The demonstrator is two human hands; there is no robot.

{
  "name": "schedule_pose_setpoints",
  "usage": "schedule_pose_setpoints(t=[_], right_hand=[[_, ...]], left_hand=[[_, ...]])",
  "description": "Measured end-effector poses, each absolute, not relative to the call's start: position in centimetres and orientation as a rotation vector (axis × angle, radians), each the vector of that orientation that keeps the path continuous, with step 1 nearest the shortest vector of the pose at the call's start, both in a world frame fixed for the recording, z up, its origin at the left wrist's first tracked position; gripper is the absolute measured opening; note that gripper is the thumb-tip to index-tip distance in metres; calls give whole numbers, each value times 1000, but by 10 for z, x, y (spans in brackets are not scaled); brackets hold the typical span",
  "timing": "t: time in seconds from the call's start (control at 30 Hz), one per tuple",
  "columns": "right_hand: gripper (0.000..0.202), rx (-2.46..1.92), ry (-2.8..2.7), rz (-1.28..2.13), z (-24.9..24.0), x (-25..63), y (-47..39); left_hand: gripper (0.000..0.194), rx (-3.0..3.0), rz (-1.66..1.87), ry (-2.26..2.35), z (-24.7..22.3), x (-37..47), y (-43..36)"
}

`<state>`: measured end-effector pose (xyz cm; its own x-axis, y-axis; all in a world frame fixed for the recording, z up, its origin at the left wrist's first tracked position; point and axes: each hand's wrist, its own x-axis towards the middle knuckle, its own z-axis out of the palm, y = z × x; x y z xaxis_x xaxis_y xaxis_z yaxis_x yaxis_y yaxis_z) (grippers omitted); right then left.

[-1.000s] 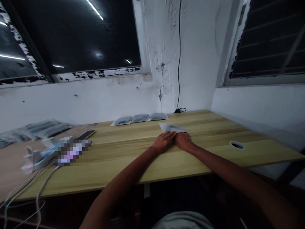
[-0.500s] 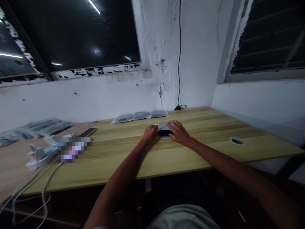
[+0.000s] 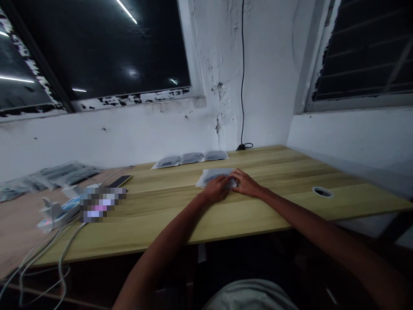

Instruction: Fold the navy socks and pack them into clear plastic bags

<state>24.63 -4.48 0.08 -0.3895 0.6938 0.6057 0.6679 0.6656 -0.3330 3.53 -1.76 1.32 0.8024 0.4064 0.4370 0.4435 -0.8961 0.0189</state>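
A frosted, whitish plastic bag (image 3: 209,174) lies on the wooden table in front of me, with something darker faintly visible inside. My left hand (image 3: 217,188) rests over its near edge, fingers bent together on the plastic. At the bag's right end, my right hand (image 3: 244,182) grips the edge between thumb and fingers. Both hands' fingertips nearly meet. Three similar flat bags (image 3: 191,158) lie in a row by the wall.
A phone (image 3: 120,181) lies at the left, near a white power strip (image 3: 60,217) with trailing cables. More bagged items (image 3: 53,175) are piled at the far left. A round cable hole (image 3: 322,192) opens at the right. A black cable (image 3: 243,86) hangs down the wall.
The black item that showed at the bag is now covered by frosted plastic. My left hand has moved right and nearer to me, towards my right hand, uncovering the bag's left end.
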Motion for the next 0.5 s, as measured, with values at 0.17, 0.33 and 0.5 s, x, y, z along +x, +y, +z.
schedule_pose_setpoints(t=[0.17,0.33,0.5], right_hand=[[30,-868,-2245,-77,-1,244,-45],[17,-837,-2280,-153,-6,241,-43],[11,-946,-2228,-194,-6,236,-47]], left_hand=[[31,-2877,-608,-703,5,37,-15],[28,-2811,-543,-784,10,34,-16],[28,-2769,-513,-650,14,33,-17]])
